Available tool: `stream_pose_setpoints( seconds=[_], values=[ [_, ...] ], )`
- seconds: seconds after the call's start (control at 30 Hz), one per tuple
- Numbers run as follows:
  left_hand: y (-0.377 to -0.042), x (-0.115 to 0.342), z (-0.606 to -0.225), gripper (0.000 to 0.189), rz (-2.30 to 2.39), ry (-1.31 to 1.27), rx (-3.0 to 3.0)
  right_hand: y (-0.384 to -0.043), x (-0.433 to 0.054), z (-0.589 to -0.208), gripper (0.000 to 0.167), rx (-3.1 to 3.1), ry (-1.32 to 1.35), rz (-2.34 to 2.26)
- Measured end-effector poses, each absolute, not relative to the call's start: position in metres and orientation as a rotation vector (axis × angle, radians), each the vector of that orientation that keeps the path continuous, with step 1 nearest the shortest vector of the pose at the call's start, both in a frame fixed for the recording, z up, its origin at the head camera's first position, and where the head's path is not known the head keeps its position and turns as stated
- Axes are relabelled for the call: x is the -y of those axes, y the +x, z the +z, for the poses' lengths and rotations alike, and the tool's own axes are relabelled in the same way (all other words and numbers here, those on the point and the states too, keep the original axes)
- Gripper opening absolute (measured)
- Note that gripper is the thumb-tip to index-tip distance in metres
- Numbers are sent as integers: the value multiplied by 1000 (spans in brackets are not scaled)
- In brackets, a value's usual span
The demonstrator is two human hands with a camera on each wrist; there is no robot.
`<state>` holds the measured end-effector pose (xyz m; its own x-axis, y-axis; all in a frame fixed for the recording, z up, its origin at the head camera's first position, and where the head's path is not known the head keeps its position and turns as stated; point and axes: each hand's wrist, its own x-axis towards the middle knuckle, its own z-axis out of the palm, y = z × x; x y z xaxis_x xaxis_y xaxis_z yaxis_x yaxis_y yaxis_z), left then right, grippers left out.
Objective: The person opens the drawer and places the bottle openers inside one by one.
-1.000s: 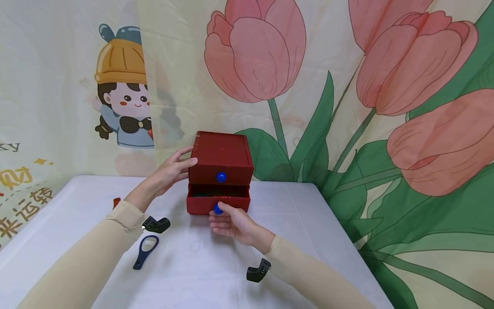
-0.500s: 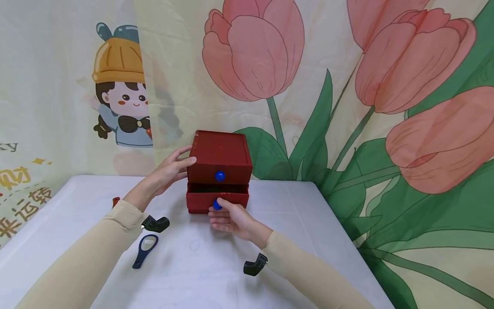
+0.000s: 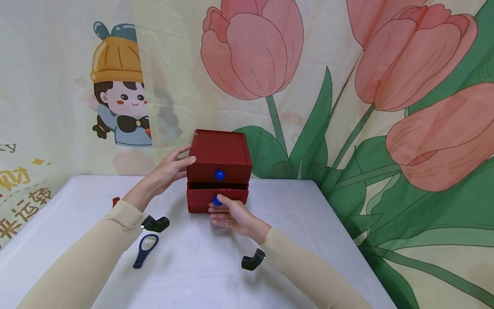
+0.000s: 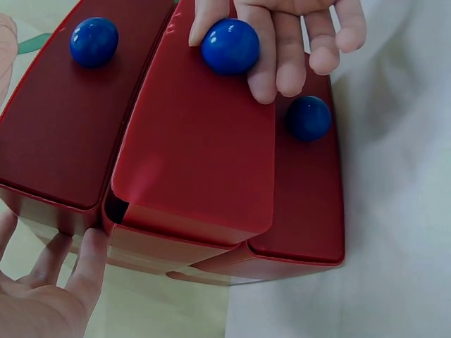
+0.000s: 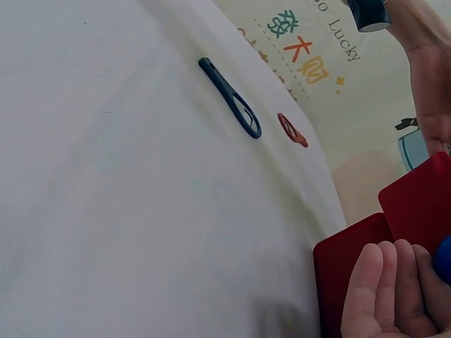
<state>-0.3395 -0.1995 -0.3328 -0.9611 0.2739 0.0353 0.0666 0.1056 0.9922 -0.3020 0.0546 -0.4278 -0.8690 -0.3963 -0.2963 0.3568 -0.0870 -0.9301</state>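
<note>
A small red drawer cabinet [image 3: 221, 148] with blue round knobs stands at the back of the table. Its middle drawer [image 4: 201, 155] sticks out partway, and a narrow dark gap shows above its front. My right hand [image 3: 237, 216] pinches that drawer's blue knob [image 4: 230, 46] between thumb and forefinger, the other fingers stretched out below. Against the cabinet's left side rests my left hand [image 3: 167, 171], its fingers fairly straight. The left wrist view also shows the top drawer [image 4: 60, 127] and the bottom drawer [image 4: 303, 190], both flush.
A dark blue loop-headed tool [image 3: 144, 253], perhaps a peeler or magnifier, lies on the white tablecloth [image 3: 193, 274] at the left. A smaller red loop-shaped item [image 5: 292, 130] lies farther back, mostly behind the left forearm in the head view. A printed curtain hangs behind.
My right hand has moved away from me with the middle drawer, which slides inward, and the gap above its front has narrowed. My left hand stays at the cabinet's side.
</note>
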Motion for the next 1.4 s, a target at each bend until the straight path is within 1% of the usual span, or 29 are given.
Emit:
stream_pose_setpoints(
  seconds=[0.77,1.4],
  values=[
    [-341,199,-334,84,1973,331,-2214,-317,-52,-424,50,-1686,-4,-2026],
    [-341,199,-334,83,1965,336,-2231,-323,-50,-424,51,-1700,4,-2035]
  ],
)
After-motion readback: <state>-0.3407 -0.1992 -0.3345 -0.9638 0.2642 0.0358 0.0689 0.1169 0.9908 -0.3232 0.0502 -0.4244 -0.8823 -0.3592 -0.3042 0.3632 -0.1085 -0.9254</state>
